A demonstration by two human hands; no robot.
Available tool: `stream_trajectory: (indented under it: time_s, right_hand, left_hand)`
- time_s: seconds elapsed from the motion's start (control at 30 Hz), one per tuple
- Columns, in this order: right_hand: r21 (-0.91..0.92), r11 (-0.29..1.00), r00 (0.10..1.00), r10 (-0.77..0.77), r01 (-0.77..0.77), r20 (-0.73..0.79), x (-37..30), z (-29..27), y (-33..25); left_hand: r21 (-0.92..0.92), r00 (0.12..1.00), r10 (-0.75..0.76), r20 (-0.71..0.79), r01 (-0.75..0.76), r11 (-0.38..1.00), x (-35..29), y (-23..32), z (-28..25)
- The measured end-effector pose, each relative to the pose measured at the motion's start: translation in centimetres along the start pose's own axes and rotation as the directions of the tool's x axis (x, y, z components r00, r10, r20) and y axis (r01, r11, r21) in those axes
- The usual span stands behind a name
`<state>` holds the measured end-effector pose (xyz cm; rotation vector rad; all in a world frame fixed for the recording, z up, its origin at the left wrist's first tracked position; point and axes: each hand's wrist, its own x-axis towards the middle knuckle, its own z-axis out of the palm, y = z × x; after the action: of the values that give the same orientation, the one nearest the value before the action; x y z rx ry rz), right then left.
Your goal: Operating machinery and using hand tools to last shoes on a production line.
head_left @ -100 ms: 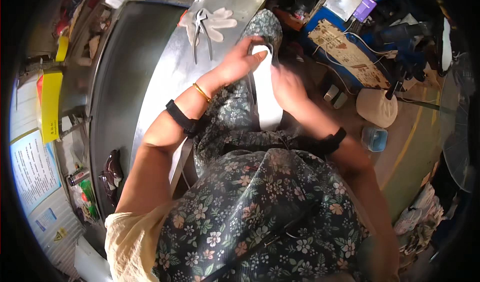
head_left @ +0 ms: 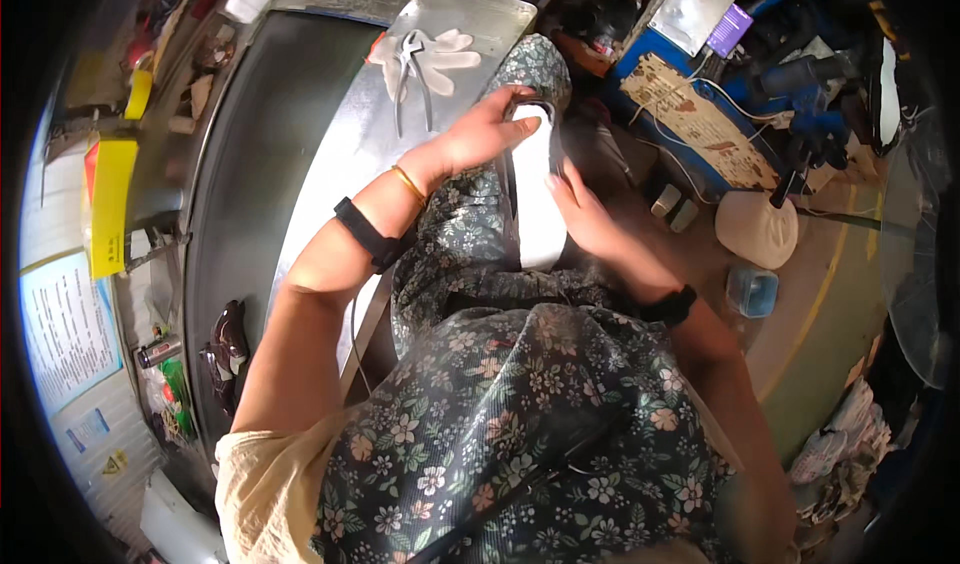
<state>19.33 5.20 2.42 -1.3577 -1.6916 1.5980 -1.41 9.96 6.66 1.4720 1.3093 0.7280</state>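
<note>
Across my lap lies a long shoe-shaped piece (head_left: 539,199), white underside up, with a dark rim along its edges, apparently a shoe. My left hand (head_left: 490,129) grips its far end, thumb pressed on the white face and fingers round the dark edge. Against its right side is my right hand (head_left: 588,212), fingertips at the rim and the rest of the fingers partly hidden. Beyond my left hand, on the metal bench (head_left: 335,149), a pair of pliers (head_left: 410,69) rests on a pale work glove (head_left: 445,61).
A dark belt-like surface (head_left: 240,144) runs left of the bench, with shiny dark shoes (head_left: 228,349) on it. To the right are a blue machine frame with a worn board (head_left: 700,119), loose cables, a round beige seat or lid (head_left: 757,226) and a blue plastic tub (head_left: 752,292).
My right hand has slid slightly toward me along the edge, and its fingers show more clearly. The dark rim at the far end is more visible. My left hand keeps its grip.
</note>
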Motion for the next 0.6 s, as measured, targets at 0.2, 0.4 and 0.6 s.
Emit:
stream_trajectory:
  time_s: [0.2,0.4,0.6]
  right_hand:
    - [0.263,0.935,0.970,-0.213,0.236,-0.114,2.5,1.8,-0.3]
    - [-0.196,0.944,0.949,-0.292,0.265,-0.119,3.1,4.0,-3.5]
    - [-0.067,0.925,0.910,-0.379,0.373,-0.168,2.2,4.8,-1.9]
  left_hand:
    - [-0.491,0.868,-0.389,-0.308,0.205,0.847,-2.1,0.7,2.7]
    - [0.756,0.901,-0.074,-0.428,0.402,0.517,-3.6,1.8,1.0]
    - [0.156,0.872,-0.267,-0.410,0.356,0.921,-8.9,0.5,4.5]
